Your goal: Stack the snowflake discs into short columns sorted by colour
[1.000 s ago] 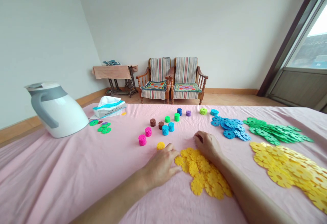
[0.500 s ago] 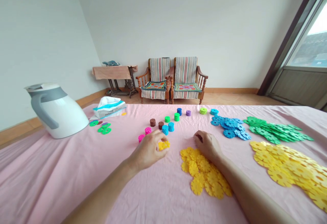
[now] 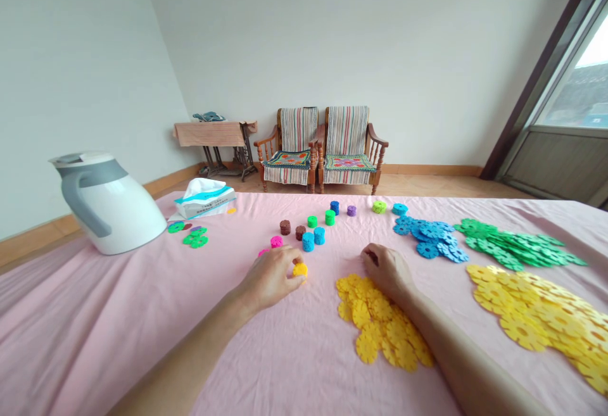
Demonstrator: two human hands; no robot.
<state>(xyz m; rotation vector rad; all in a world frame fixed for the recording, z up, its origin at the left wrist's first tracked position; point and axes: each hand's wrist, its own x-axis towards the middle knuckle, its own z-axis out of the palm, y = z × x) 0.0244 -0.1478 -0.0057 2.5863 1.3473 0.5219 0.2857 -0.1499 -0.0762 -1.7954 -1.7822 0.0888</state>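
Observation:
Between the thumb and fingers of my left hand point(image 3: 275, 277) is a small stack of yellow discs point(image 3: 299, 270), low over the pink cloth. Pink stacks point(image 3: 276, 242) stand just behind that hand, one partly hidden by it. My right hand point(image 3: 387, 269) rests curled on the cloth, behind and beside a loose pile of yellow notched discs point(image 3: 380, 321); whether its fingers hold anything is hidden. Light blue stacks point(image 3: 308, 241) and brown stacks point(image 3: 285, 227) stand beyond my left hand.
Green stacks point(image 3: 329, 217) and other small stacks stand farther back. To the right lie blue discs point(image 3: 430, 232), green discs point(image 3: 513, 242) and a larger yellow pile point(image 3: 532, 308). A white jug point(image 3: 118, 213), tissue pack point(image 3: 205, 201) and loose green discs point(image 3: 196, 237) are at left.
The yellow stack in my left hand has turned so its flat face shows more, and it has shifted slightly left with the hand. My right hand has stayed in place.

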